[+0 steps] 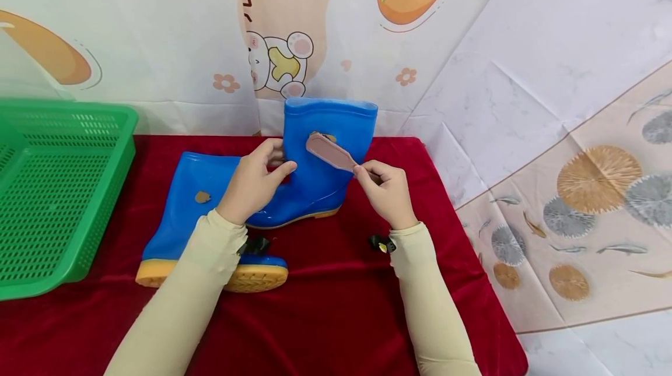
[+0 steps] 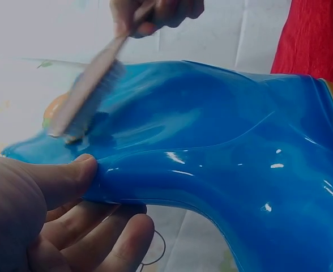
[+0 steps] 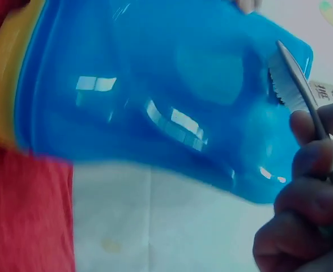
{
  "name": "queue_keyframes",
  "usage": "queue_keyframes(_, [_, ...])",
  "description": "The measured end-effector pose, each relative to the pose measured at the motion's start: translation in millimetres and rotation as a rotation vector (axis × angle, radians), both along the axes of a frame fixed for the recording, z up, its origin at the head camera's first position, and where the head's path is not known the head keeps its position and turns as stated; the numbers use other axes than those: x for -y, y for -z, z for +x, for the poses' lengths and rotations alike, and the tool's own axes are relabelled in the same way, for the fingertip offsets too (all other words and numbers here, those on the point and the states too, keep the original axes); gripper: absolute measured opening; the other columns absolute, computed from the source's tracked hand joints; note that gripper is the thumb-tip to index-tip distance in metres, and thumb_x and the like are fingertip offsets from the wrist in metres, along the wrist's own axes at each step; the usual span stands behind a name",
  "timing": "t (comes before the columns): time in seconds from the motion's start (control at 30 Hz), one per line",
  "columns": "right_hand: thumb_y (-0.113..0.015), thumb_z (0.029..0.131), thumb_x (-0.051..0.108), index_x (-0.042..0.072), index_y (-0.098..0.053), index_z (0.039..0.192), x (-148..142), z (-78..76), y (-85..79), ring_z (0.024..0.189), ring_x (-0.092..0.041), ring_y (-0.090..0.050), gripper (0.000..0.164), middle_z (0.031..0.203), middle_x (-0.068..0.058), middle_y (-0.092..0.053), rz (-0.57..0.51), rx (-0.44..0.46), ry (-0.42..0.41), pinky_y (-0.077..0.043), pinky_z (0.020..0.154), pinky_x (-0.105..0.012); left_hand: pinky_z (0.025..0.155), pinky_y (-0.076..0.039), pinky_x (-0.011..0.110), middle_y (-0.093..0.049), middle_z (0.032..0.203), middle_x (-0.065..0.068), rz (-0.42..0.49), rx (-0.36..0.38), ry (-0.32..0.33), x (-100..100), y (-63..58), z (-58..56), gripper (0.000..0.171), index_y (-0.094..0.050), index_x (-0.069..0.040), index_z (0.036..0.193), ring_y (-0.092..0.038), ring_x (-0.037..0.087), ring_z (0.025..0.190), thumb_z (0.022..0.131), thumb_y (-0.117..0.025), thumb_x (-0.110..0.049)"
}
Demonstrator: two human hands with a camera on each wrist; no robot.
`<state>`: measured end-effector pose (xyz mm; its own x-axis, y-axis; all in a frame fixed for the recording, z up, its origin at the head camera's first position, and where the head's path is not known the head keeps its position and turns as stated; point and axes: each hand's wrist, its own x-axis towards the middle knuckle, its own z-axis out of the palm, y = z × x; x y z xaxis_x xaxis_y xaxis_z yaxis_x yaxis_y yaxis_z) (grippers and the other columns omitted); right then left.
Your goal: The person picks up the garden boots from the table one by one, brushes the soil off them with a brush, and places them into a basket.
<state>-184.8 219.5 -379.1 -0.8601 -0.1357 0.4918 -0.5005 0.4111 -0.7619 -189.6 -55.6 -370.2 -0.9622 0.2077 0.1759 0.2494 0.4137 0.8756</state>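
Observation:
A blue rain boot (image 1: 320, 181) with a yellow sole stands on the red cloth. My left hand (image 1: 254, 181) holds its shaft by the edge; in the left wrist view the thumb (image 2: 79, 175) lies on the near face and the fingers are behind. With my right hand (image 1: 387, 192) I grip the thin handle of a brownish-pink brush (image 1: 331, 153). Its white bristles (image 3: 285, 85) face the upper shaft, over a brown smudge (image 1: 332, 138) that the brush partly covers. A second blue boot (image 1: 189, 221), with another brown smudge (image 1: 202, 196), lies partly behind my left forearm.
A green slatted plastic basket (image 1: 58, 189) stands at the left. Red cloth (image 1: 336, 312) covers the table, whose right edge slopes down past my right forearm. Directly behind the boots hangs a fruit-printed sheet (image 1: 178, 49).

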Motion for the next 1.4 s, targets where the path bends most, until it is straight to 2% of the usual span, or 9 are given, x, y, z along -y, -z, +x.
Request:
queue_keyframes(0.17, [-0.065, 0.099, -0.003, -0.005, -0.076, 0.094, 7, 1.3, 1.7, 0.061, -0.012, -0.047, 0.012, 0.073, -0.014, -0.063, -0.038, -0.01, -0.069, -0.04, 0.056, -0.02, 0.094, -0.058, 0.052, -0.065, 0.137, 0.013, 0.004, 0.0, 0.006, 0, 0.0, 0.7, 0.049, -0.049, -0.01, 0.148, -0.066, 0.03, 0.119, 0.103, -0.065, -0.024])
queue_keyframes(0.37, [-0.067, 0.101, 0.012, 0.001, -0.077, 0.093, 10, -1.1, 5.1, 0.058, -0.015, -0.044, 0.016, 0.067, -0.004, -0.058, 0.015, -0.053, -0.005, -0.037, 0.053, -0.022, 0.094, -0.058, 0.051, -0.066, 0.136, 0.013, -0.006, -0.016, 0.004, 0, 1.5, -0.4, 0.047, -0.049, -0.009, 0.147, -0.067, 0.029, 0.116, 0.105, -0.062, -0.023])
queue_keyframes(0.6, [-0.066, 0.103, 0.022, 0.002, -0.077, 0.094, 7, -2.6, 6.9, 0.057, -0.015, -0.045, 0.025, 0.067, -0.001, -0.06, 0.05, -0.065, 0.024, -0.037, 0.051, -0.024, 0.093, -0.059, 0.049, -0.066, 0.134, 0.012, 0.0, -0.02, -0.001, 0, 2.4, -0.7, 0.045, -0.05, -0.009, 0.146, -0.068, 0.029, 0.114, 0.105, -0.062, -0.022])
queue_keyframes(0.77, [-0.069, 0.101, 0.02, 0.004, -0.078, 0.091, 2, -3.4, 4.8, 0.058, -0.015, -0.049, 0.021, 0.073, -0.003, -0.068, 0.036, -0.05, 0.057, -0.041, 0.052, -0.022, 0.092, -0.06, 0.05, -0.066, 0.135, 0.013, 0.006, -0.018, -0.004, 1, 3.0, -3.0, 0.046, -0.05, -0.008, 0.146, -0.068, 0.029, 0.114, 0.105, -0.063, -0.022])
queue_keyframes(1.0, [-0.071, 0.096, 0.009, 0.004, -0.077, 0.079, -6, -5.7, 3.8, 0.055, -0.01, -0.047, 0.019, 0.068, -0.007, -0.067, -0.026, -0.035, 0.11, -0.039, 0.051, -0.019, 0.092, -0.06, 0.05, -0.066, 0.135, 0.013, 0.009, -0.012, -0.013, 2, 2.1, -3.5, 0.046, -0.05, -0.008, 0.146, -0.068, 0.029, 0.114, 0.104, -0.063, -0.022])
queue_keyframes(1.17, [-0.067, 0.098, 0.003, -0.001, -0.075, 0.08, -3, -4.0, 3.4, 0.053, -0.008, -0.044, 0.02, 0.068, -0.003, -0.065, -0.111, -0.059, 0.029, -0.037, 0.05, -0.019, 0.092, -0.06, 0.049, -0.067, 0.134, 0.012, 0.011, -0.016, -0.023, 1, 2.5, -2.8, 0.047, -0.051, -0.009, 0.146, -0.068, 0.029, 0.115, 0.104, -0.065, -0.023])
queue_keyframes(1.3, [-0.065, 0.102, 0.005, -0.002, -0.075, 0.089, 5, -3.0, 5.6, 0.055, -0.012, -0.042, 0.018, 0.066, -0.002, -0.058, -0.044, -0.085, -0.047, -0.036, 0.051, -0.022, 0.093, -0.059, 0.05, -0.067, 0.134, 0.012, 0.006, -0.018, -0.025, 1, 2.8, -2.8, 0.047, -0.051, -0.008, 0.146, -0.067, 0.029, 0.116, 0.104, -0.065, -0.023])
queue_keyframes(1.4, [-0.063, 0.104, 0.012, 0.0, -0.075, 0.094, 9, -2.8, 7.4, 0.057, -0.014, -0.043, 0.02, 0.066, -0.002, -0.054, 0.024, -0.073, -0.033, -0.036, 0.052, -0.023, 0.092, -0.059, 0.051, -0.067, 0.135, 0.013, 0.001, -0.015, -0.027, 1, 3.0, -3.4, 0.047, -0.051, -0.008, 0.146, -0.067, 0.03, 0.117, 0.104, -0.065, -0.024])
